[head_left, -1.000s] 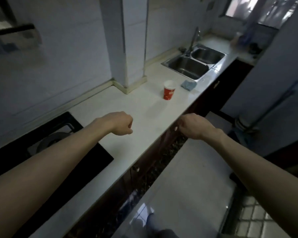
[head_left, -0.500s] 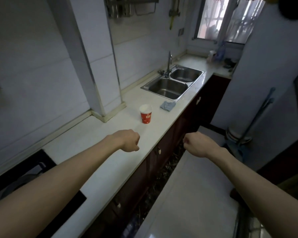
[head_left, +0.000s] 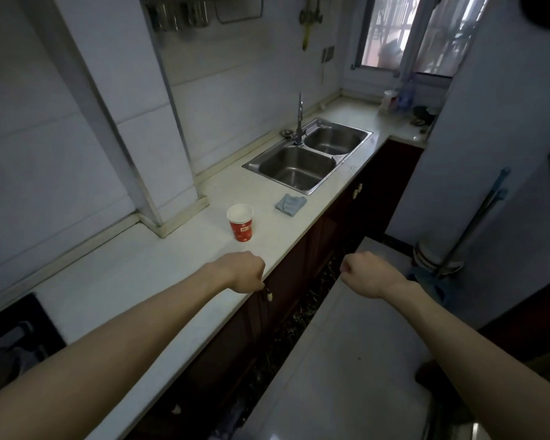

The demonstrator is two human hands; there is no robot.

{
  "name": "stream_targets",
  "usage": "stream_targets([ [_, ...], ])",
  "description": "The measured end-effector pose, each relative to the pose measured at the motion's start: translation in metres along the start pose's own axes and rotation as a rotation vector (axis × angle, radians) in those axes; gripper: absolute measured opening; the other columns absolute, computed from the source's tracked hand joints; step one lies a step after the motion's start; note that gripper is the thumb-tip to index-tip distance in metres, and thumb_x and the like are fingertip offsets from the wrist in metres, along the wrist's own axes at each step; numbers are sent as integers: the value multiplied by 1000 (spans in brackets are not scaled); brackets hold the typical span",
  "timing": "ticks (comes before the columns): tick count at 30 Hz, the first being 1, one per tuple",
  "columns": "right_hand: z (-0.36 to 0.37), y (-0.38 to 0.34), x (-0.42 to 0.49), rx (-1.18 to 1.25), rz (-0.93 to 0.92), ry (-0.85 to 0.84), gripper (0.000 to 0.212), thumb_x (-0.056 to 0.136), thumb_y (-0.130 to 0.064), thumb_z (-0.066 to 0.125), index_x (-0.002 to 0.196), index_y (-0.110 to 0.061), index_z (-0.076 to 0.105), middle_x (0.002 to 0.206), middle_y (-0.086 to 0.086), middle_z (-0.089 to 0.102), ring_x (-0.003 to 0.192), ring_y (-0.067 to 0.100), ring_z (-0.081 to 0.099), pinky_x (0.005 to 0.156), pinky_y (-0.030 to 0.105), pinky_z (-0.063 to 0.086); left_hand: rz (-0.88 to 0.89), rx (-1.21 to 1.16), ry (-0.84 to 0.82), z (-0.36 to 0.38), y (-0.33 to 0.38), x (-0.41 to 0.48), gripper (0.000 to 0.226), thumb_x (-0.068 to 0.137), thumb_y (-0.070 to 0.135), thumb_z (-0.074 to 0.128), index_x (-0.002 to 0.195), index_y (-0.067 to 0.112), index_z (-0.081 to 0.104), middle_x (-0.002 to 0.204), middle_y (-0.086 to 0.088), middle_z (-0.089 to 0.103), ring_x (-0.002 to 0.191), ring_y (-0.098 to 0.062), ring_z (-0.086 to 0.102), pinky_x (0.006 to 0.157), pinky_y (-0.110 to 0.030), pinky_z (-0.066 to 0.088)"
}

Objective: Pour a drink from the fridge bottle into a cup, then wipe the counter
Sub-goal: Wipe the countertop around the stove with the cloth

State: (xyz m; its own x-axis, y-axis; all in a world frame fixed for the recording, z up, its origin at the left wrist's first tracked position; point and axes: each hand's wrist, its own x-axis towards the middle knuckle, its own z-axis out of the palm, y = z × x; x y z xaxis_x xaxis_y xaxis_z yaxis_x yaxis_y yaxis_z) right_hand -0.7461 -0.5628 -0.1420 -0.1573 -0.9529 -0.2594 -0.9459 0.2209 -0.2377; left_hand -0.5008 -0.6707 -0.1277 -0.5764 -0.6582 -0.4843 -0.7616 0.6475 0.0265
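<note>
A red paper cup (head_left: 240,222) with a white inside stands upright on the pale counter (head_left: 134,277). A folded blue cloth (head_left: 290,203) lies to the right of the cup, in front of the sink. My left hand (head_left: 243,272) hovers over the counter's front edge, just short of the cup, fingers curled into a fist with nothing in it. My right hand (head_left: 366,274) is out over the floor beside the dark cabinets, also curled and empty. No bottle is in view.
A steel double sink (head_left: 299,168) with a tap (head_left: 299,122) is set into the counter beyond the cloth. A black hob (head_left: 10,338) sits at the near left. A tall white appliance (head_left: 489,147) stands on the right with a mop (head_left: 477,223) leaning on it.
The view has lifted and moved along the counter toward the sink, so cup and cloth now lie closer. Both hands stay stretched forward as empty fists.
</note>
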Motion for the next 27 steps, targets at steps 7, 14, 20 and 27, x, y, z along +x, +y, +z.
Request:
stream_targets([
  [7,-7,8,60,7,-1,-50,33,94,-20,45,106,3,65,101,16,68,90,30,64,71,39,51,15,18,-37,-10,-14,59,35,97,36,54,112,7,67,111,-13,68,101,-30,66,87,-41,56],
  [14,-32,14,146,-37,-24,-70,28,92,-21,45,98,-1,64,94,13,66,86,31,62,69,38,49,10,-30,-30,-46,-48,130,37,99,33,52,113,3,68,112,-16,69,99,-29,65,77,-32,48],
  [20,-49,-1,220,-91,-65,-62,28,94,-22,42,94,-4,64,92,8,65,84,27,63,71,39,54,-11,-53,21,-73,-85,177,32,98,31,52,107,6,70,106,-10,71,95,-26,67,85,-36,55],
  [27,-32,-26,295,-133,-209,-158,30,96,-21,46,94,3,64,90,14,67,76,24,61,63,31,44,-126,-163,12,-66,-129,202,37,97,40,54,102,7,70,103,-11,70,80,-21,61,68,-32,46],
])
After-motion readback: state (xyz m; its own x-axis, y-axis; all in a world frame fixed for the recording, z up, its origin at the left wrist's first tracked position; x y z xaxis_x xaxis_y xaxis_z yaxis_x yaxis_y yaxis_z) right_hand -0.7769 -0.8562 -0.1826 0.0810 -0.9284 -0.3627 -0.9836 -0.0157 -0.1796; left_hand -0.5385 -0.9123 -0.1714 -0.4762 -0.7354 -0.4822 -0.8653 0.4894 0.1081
